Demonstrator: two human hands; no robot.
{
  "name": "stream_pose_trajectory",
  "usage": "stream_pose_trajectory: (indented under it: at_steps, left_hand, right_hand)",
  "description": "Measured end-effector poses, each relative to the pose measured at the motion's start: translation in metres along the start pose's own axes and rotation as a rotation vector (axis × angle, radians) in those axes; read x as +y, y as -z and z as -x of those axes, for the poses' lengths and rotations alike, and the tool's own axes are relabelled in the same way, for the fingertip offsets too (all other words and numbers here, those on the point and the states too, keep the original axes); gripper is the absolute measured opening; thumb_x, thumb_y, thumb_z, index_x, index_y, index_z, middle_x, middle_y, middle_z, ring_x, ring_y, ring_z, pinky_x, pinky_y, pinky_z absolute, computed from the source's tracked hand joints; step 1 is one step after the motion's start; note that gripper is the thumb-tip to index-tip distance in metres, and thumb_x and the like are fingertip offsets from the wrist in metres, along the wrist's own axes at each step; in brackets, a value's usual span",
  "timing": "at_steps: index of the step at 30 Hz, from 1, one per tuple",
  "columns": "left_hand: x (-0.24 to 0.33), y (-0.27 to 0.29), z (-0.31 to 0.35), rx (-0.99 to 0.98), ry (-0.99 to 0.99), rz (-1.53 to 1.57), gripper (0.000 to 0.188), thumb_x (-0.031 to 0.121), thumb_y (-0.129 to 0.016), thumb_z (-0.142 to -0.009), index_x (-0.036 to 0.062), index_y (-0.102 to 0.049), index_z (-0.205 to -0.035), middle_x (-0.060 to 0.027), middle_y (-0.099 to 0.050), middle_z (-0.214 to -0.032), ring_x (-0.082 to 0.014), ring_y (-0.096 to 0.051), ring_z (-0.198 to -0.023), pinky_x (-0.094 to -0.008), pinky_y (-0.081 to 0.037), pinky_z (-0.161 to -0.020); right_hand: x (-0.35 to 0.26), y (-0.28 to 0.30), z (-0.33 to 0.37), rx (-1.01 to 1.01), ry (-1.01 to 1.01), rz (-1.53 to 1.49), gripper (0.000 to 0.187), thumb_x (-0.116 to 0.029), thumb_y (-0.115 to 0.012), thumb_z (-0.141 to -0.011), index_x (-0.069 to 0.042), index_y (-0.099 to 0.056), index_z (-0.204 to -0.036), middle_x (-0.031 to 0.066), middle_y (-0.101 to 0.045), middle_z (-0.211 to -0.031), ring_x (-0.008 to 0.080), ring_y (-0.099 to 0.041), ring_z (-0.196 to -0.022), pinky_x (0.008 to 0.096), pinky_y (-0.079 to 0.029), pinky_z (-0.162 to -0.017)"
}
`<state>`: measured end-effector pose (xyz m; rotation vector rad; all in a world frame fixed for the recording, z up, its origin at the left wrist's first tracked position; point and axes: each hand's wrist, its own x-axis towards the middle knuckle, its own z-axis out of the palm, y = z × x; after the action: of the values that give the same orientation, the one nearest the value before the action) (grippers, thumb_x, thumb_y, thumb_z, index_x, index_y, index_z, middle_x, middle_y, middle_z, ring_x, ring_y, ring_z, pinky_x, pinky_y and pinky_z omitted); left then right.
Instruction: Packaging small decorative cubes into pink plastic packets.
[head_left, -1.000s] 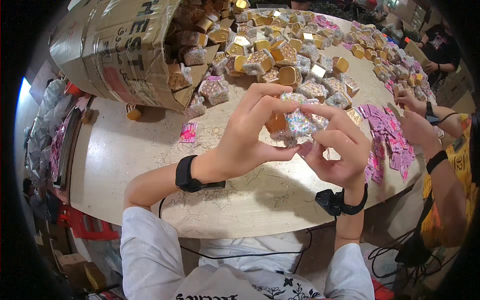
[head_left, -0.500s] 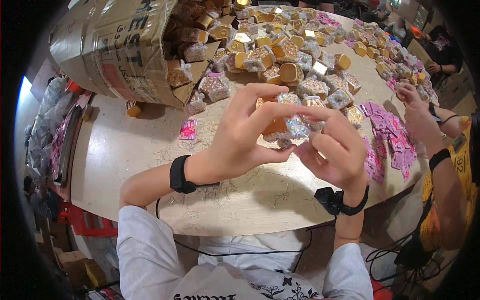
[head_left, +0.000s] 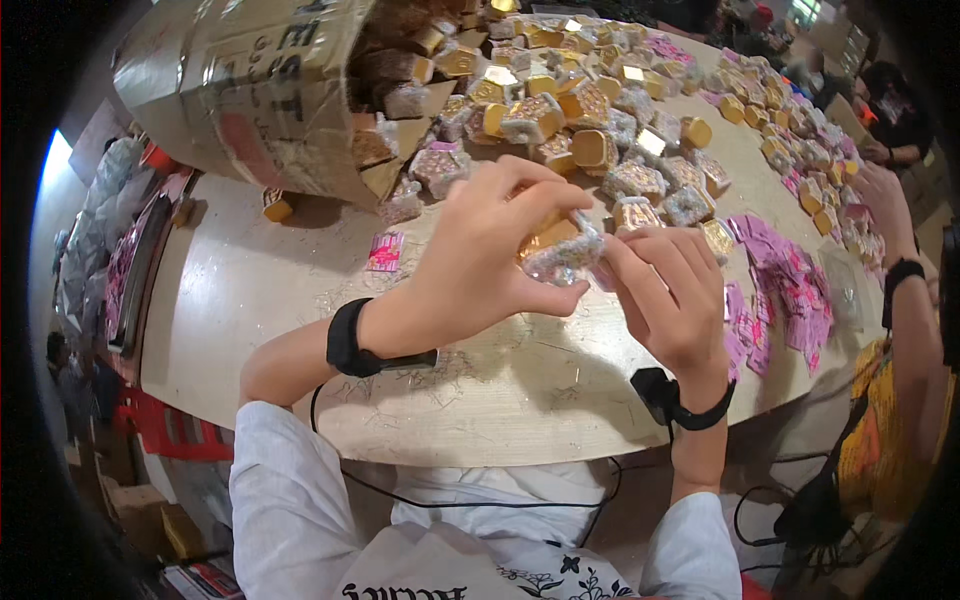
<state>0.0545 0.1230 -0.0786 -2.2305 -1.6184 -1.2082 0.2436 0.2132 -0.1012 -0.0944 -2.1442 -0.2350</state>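
My left hand (head_left: 490, 255) and my right hand (head_left: 665, 295) meet above the pale wooden table (head_left: 250, 300). Between them they hold a small gold box with a glittery silver wrap (head_left: 560, 250). The left fingers curl over its top and the thumb presses its lower edge. My right fingertips pinch its right end. Both wrists carry black bands.
A big torn cardboard box (head_left: 260, 90) lies on its side at the back left, spilling several gold and glittery boxes (head_left: 590, 120) across the table. Pink labels (head_left: 785, 290) lie at the right, one (head_left: 385, 252) at the left. Another person's arm (head_left: 905, 290) reaches in from the right.
Both hands have stayed together on the small box, shifting slightly down and turning it; the fingers have regripped. The other person's hand at the right has moved a little.
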Motion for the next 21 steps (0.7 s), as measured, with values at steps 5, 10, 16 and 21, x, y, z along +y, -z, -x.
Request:
stream_pose_trajectory:
  at_steps: [5,10,16,21]
  left_hand:
    - [-0.011,0.003,0.008,-0.195,0.148,0.214,0.050,0.017,-0.080,-0.062,0.0065,-0.062,-0.107,-0.0105,-0.058,-0.102,-0.0255,-0.056,-0.095,-0.0329,-0.046,-0.083]
    - [-0.017,-0.001,0.018,-0.268,0.088,0.294,0.051,0.020,-0.080,-0.062,0.0063,-0.063,-0.109,-0.0105,-0.060,-0.100,-0.0256,-0.058,-0.094,-0.0324,-0.047,-0.082]
    - [-0.008,0.000,0.022,-0.237,0.036,0.284,0.053,0.020,-0.080,-0.062,0.0076,-0.062,-0.110,-0.0109,-0.059,-0.104,-0.0268,-0.056,-0.099,-0.0354,-0.046,-0.084]
    - [-0.005,-0.005,0.021,-0.216,0.000,0.147,0.070,0.023,-0.082,-0.059,0.0056,-0.054,-0.120,-0.0117,-0.056,-0.112,-0.0294,-0.055,-0.102,-0.0371,-0.045,-0.086]
  right_hand:
    - [0.002,-0.003,0.011,-0.155,-0.148,-0.312,0.027,-0.002,-0.072,-0.069,0.000,-0.065,-0.095,0.0090,-0.060,-0.083,0.0264,-0.059,-0.077,0.0357,-0.047,-0.068]
    - [0.011,-0.011,0.021,-0.231,-0.358,-0.758,0.020,0.001,-0.074,-0.071,-0.002,-0.069,-0.090,0.0087,-0.064,-0.075,0.0216,-0.061,-0.067,0.0295,-0.047,-0.059]
    - [0.022,-0.021,0.029,-0.245,-0.454,-1.006,0.021,-0.005,-0.080,-0.068,-0.002,-0.069,-0.086,0.0060,-0.067,-0.080,0.0169,-0.064,-0.076,0.0260,-0.049,-0.066]
    - [0.002,-0.021,0.019,-0.213,-0.529,-1.039,0.054,-0.006,-0.081,-0.069,-0.005,-0.056,-0.117,0.0080,-0.054,-0.118,0.0184,-0.059,-0.100,0.0273,-0.052,-0.080]
